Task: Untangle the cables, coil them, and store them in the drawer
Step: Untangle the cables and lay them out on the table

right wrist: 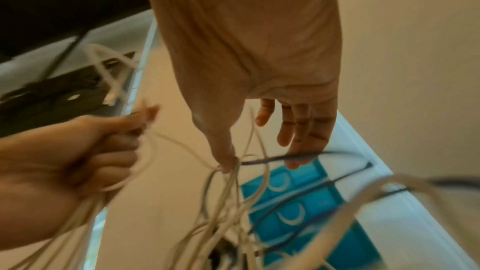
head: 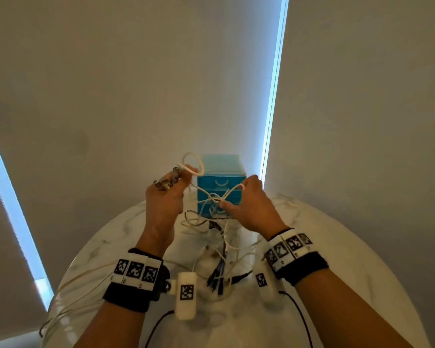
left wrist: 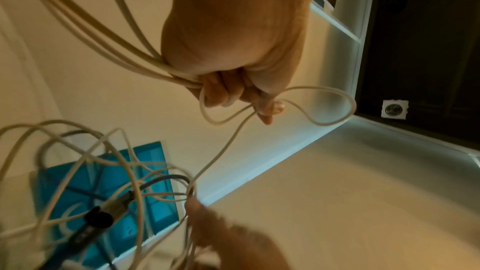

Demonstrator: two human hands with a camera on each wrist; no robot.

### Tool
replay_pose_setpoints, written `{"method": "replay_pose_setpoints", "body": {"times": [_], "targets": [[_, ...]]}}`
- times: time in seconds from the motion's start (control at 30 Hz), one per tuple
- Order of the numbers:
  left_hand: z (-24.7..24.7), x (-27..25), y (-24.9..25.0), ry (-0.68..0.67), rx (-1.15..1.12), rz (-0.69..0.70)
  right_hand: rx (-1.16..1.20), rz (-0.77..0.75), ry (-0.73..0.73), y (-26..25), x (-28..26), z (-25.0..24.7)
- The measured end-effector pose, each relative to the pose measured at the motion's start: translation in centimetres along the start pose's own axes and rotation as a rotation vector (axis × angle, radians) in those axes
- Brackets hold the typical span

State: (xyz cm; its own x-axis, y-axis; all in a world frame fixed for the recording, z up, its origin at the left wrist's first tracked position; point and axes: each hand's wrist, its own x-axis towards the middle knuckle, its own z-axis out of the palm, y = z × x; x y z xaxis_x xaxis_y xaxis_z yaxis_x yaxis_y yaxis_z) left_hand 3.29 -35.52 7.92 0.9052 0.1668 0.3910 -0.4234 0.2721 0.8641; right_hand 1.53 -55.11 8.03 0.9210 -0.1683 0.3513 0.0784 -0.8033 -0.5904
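Observation:
A tangle of white cables (head: 212, 209) hangs between my two hands above the marble table (head: 337, 247); its lower strands lie on the table beside a dark cable bundle (head: 219, 275). My left hand (head: 176, 179) is raised and grips several white strands (left wrist: 145, 54) in a fist (left wrist: 228, 93), with a loop (head: 192, 162) standing above it. My right hand (head: 232, 195) has its fingers (right wrist: 298, 139) spread and fairly straight. Its thumb (right wrist: 228, 161) hooks the knot of white strands, and a dark cable (right wrist: 285, 156) crosses the fingertips. The blue drawer unit (head: 221, 177) stands behind the hands, drawers closed.
The drawer unit sits at the table's far edge against the wall. White cords (head: 81, 285) trail off the table's left edge. Black leads (head: 299, 315) run from the wrist cameras over the near table. Bright window gaps (head: 274, 96) flank the blinds.

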Motion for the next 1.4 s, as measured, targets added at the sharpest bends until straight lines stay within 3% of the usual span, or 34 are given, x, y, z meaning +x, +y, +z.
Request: {"method": "replay_pose_setpoints", "body": {"times": [0.17,0.27,0.33,0.47,0.57,0.73,0.83,0.93,1.07,1.27,1.4], "targets": [[-3.1,1.9,0.6,0.185,-0.226,0.090,0.046,0.142,0.114,4.8,0.5,-1.3],[-2.6,1.3,0.7,0.129,-0.233,0.095,-0.071,0.181,-0.021,4.7,0.6,-1.9],[-1.9,0.9,0.6,0.079,-0.214,0.065,-0.143,0.082,-0.153,3.0,0.0,-2.4],[-1.1,0.2,0.7,0.002,-0.170,0.043,-0.025,-0.301,-0.133,-2.4,-2.1,-1.3],[-1.1,-0.3,1.3,-0.051,-0.262,0.093,-0.109,-0.290,-0.167,-2.8,-1.3,1.4],[-2.0,0.5,1.4,0.044,-0.333,0.135,-0.018,-0.201,-0.059,-0.3,0.3,0.9],[-1.5,0.4,0.5,-0.114,-0.068,0.066,0.306,-0.153,0.117,-1.3,1.1,-2.1],[0.4,-0.8,0.2,-0.308,0.203,-0.054,0.736,-0.101,0.144,-3.0,2.6,-5.3],[1.6,-1.6,0.0,-0.538,0.363,-0.114,0.825,-0.190,0.105,-4.7,3.0,-7.6],[1.6,-1.9,0.6,-0.334,0.269,0.050,0.853,-0.184,0.082,-4.9,1.7,-7.0],[1.2,-1.8,0.9,-0.230,0.183,0.027,0.615,-0.083,-0.237,-3.1,-1.7,-4.5]]}}
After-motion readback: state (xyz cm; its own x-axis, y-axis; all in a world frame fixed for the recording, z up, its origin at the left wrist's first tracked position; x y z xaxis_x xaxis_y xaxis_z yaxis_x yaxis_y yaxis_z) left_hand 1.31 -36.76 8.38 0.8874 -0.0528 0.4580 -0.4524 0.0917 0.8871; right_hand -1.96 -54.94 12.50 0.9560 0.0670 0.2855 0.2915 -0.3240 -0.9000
